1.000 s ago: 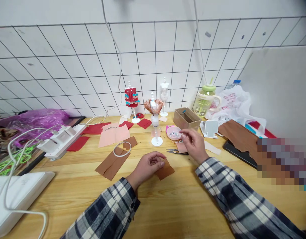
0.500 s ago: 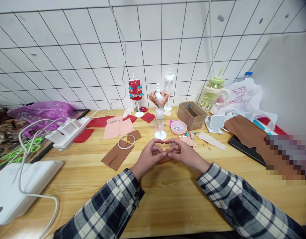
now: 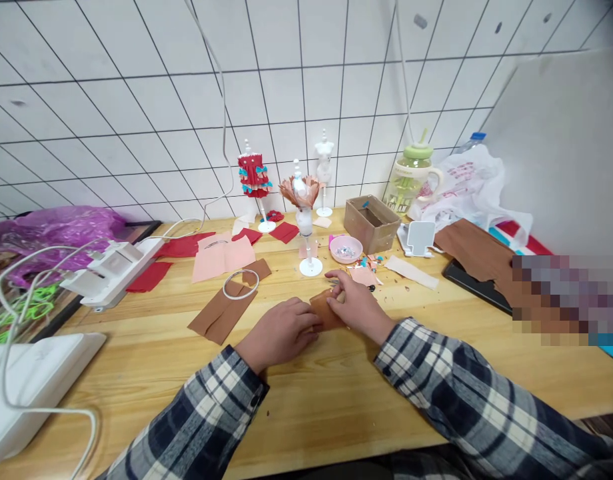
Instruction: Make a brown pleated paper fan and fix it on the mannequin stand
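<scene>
A brown, papery piece point(image 3: 320, 312) lies flat on the wooden table between my hands. My left hand point(image 3: 286, 330) is palm down, its bent fingers pressed together at the piece's left edge. Over the right part of the piece is my right hand point(image 3: 356, 307), with its index finger and thumb apart. Beside that index finger shows a small bit of metal point(image 3: 333, 283); its kind is hidden by the hand. Just beyond stands a small white dress form point(image 3: 304, 223) with brown and peach petal-like pieces around its bust.
Brown sheets point(image 3: 219, 312) carry a silvery ring point(image 3: 240, 295) on the left. Behind are a dress form in red point(image 3: 253, 177), a bare one point(image 3: 324, 163), a pink bowl point(image 3: 346, 259), a cardboard box point(image 3: 381, 233) and a cup point(image 3: 411, 183). A power strip point(image 3: 106, 277) lies left.
My hands have moved apart from their pinch together. The brown piece now lies flat on the table. My left hand has turned palm down, and my right hand's fingers have spread.
</scene>
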Demonstrator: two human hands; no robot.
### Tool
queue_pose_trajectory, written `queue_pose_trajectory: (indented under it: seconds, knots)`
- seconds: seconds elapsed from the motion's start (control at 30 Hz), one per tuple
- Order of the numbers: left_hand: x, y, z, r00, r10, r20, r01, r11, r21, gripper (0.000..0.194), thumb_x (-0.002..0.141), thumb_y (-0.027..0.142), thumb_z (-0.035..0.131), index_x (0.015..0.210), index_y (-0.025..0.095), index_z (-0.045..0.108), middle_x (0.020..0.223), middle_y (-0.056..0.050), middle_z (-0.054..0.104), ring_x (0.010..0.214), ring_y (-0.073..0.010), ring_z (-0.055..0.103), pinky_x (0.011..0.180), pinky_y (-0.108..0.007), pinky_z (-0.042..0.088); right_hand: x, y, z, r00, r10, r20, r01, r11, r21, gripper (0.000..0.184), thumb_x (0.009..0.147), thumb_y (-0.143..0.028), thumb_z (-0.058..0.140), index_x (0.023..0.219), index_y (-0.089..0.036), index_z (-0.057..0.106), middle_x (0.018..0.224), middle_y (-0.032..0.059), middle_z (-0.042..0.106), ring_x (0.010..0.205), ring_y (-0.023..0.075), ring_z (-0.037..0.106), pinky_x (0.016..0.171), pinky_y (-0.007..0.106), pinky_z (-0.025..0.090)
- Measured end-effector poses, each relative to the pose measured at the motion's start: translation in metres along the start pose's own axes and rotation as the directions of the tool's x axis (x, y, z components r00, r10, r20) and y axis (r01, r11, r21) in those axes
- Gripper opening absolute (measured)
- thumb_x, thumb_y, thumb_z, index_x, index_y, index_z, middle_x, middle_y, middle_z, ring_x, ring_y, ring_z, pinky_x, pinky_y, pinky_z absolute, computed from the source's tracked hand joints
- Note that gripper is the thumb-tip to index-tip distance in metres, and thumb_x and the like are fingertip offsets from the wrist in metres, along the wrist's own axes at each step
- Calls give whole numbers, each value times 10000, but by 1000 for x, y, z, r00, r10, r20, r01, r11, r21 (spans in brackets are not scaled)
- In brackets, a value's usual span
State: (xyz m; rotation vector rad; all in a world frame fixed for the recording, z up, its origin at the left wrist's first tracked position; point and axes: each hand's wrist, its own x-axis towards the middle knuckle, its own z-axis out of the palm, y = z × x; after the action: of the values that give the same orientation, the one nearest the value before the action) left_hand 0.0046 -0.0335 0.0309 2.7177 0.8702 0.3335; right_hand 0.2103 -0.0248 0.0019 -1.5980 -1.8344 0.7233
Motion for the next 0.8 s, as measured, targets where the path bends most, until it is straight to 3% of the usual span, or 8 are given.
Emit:
queue_pose_trajectory:
  seconds: [0.2, 0.33, 0.47, 0.57, 0.67, 0.7, 0.77, 0.8]
  knots:
    - [3, 1, 1, 996, -11, 90, 4, 997, 73, 193, 891, 259, 569, 1009, 219, 715, 985, -53, 687, 924, -212, 590, 813, -339, 469, 5, 2, -12, 995, 55, 87, -43, 989, -142, 518, 811, -256, 639, 1304, -219, 487, 835, 1, 680, 776, 172, 607, 668, 268, 383]
    - [2, 2, -4, 996, -11, 93, 3, 996, 86, 166, 890, 274, 571, 909, 213, 724, 935, -49, 686, 888, -203, 588, 795, -333, 463, 11, 13, -35, 994, -26, 103, 55, 955, -290, 184, 845, -323, 608, 991, -216, 643, 841, 18, 670, 765, 164, 578, 633, 268, 346]
    - [2, 0, -5, 997, -11, 82, 2, 993, 117, 182, 901, 276, 557, 862, 211, 722, 882, -46, 679, 845, -198, 583, 751, -328, 449, 8, 23, -49, 928, -65, 366, 148, 968, -203, 238, 785, -389, 687, 971, -244, 659, 742, -27, 643, 657, 135, 557, 581, 246, 342]
    - [1, -3, -2, 998, -8, 64, 0, 993, 121, 179, 907, 264, 549, 872, 215, 718, 892, -41, 680, 844, -194, 581, 751, -326, 443, 1, 21, -46, 889, -121, 441, 231, 951, -205, 258, 737, -334, 733, 972, -252, 663, 786, -26, 665, 693, 143, 575, 598, 242, 353]
    - [1, -5, 0, 998, -9, 57, 2, 993, 117, 180, 909, 255, 547, 873, 214, 718, 885, -42, 677, 852, -195, 579, 760, -328, 442, -2, 18, -42, 872, -157, 464, 312, 908, -278, 61, 783, -213, 657, 830, -237, 687, 839, -1, 702, 779, 163, 607, 643, 253, 357]
    - [1, -5, 1, 998, -9, 55, 2, 994, 113, 182, 910, 252, 545, 869, 212, 718, 878, -43, 676, 852, -194, 579, 765, -329, 443, -1, 18, -43, 877, -159, 454, 321, 897, -305, 72, 802, -195, 627, 807, -232, 689, 858, 8, 710, 797, 169, 614, 648, 257, 356]
    - [1, -5, 1, 999, -10, 49, 5, 995, 100, 185, 910, 247, 544, 861, 210, 719, 868, -43, 674, 853, -193, 580, 773, -331, 445, 3, 23, -50, 927, -136, 350, 278, 876, -395, 114, 840, -198, 581, 830, -224, 691, 894, 32, 714, 814, 183, 619, 648, 266, 355]
    - [1, -4, 2, 999, -10, 46, 5, 996, 92, 186, 910, 245, 544, 858, 209, 719, 868, -43, 674, 855, -192, 580, 777, -330, 446, 5, 28, -55, 963, -116, 243, 219, 863, -455, 142, 863, -204, 551, 865, -219, 692, 918, 47, 712, 821, 191, 620, 649, 273, 356]
